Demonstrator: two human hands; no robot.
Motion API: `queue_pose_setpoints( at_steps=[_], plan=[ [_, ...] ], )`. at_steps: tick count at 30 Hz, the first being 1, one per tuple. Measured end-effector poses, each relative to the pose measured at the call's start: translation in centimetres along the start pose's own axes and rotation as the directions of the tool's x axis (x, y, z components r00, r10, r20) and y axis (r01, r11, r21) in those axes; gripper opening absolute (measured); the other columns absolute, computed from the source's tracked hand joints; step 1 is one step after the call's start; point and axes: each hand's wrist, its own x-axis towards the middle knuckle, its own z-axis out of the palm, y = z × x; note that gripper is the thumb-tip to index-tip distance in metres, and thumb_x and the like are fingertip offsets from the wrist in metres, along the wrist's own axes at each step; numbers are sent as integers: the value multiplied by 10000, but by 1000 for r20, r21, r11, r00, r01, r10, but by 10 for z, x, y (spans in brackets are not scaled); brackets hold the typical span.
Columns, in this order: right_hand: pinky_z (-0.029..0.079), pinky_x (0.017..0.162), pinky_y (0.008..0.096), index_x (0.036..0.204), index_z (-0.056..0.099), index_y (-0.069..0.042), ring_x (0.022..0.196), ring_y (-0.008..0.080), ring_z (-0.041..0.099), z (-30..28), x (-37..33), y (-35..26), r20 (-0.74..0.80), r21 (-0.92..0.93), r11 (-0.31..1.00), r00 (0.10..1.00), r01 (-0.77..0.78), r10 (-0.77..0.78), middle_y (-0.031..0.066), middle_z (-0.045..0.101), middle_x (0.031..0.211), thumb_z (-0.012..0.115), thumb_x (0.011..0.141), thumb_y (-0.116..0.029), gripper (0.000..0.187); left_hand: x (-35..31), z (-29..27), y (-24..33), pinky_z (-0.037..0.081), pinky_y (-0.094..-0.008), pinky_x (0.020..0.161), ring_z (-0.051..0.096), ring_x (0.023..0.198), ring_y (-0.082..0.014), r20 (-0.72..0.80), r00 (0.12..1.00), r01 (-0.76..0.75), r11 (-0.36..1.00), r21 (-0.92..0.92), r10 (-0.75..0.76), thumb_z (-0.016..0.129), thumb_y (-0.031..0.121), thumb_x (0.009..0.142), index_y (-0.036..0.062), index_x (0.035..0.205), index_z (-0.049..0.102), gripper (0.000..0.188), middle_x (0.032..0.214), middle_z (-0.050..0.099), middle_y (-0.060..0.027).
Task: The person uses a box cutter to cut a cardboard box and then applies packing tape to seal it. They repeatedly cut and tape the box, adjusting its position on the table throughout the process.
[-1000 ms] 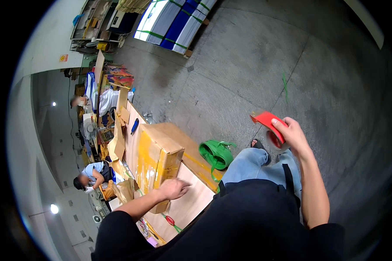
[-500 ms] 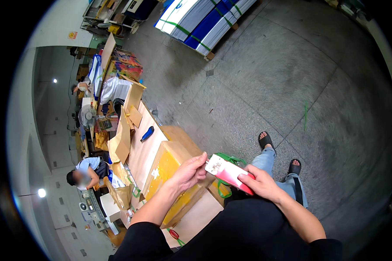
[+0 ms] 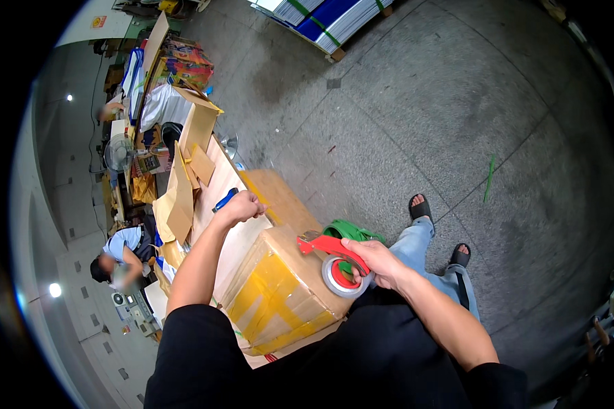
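Note:
My right hand (image 3: 378, 262) grips a red tape dispenser (image 3: 334, 245), its toothed end pointing left over the box. A roll of clear tape (image 3: 348, 278) sits on it, below my fingers. My left hand (image 3: 242, 206) is closed, fingers curled, over the table beside a blue box cutter (image 3: 224, 198). Whatever those fingers may hold is hidden. Between my arms a cardboard box (image 3: 280, 290), banded with yellow-brown tape, stands on the wooden table (image 3: 215, 252). A bit of red (image 3: 271, 357) shows at the box's near edge.
Loose cardboard (image 3: 196, 129) is piled along the table's far left. A green bundle (image 3: 351, 232) lies beyond the dispenser. A strapped stack of sheets (image 3: 320, 31) stands on the floor at the back. At the left, another person (image 3: 124, 249) sits bent over.
My left hand has moved away from the dispenser, forward and left to beside the box cutter, and its fingers have curled. The dispenser has turned, now showing its tape roll side-on.

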Motion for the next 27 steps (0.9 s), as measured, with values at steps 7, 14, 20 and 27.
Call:
queue_pose_setpoints(
  at_steps=[7,14,20,27],
  plan=[
    [486,476,307,1072,719,-15,498,150,585,8,33,-13,37,-25,996,995,-89,90,51,611,664,646,1067,-472,463,-3,20,-73,349,-303,461,480,571,-95,263,956,137,991,-2,-132,703,305,968,112,742,668,299,675,584,21],
    [497,483,313,1072,725,-30,495,146,573,13,35,-10,30,-62,981,982,-185,187,29,577,630,638,1072,-471,450,-8,18,-79,514,-359,671,634,753,-189,264,908,187,879,439,-325,662,451,958,89,891,710,372,858,696,-37],
    [477,501,304,1031,729,-45,521,135,561,-23,1,13,28,-112,969,974,-220,224,26,572,631,613,1075,-510,481,-46,37,-24,343,-347,1231,510,1445,-227,122,925,-262,838,-478,359,528,478,1107,7,1495,598,615,1531,594,-150],
    [474,494,296,962,697,-37,490,138,558,-3,3,14,5,-233,958,985,-169,175,29,576,618,626,1067,-479,460,-122,76,-48,293,-395,1267,436,1513,-326,-202,979,-81,898,-432,-9,596,496,1064,-39,1577,446,755,1568,537,-221]
  ],
)
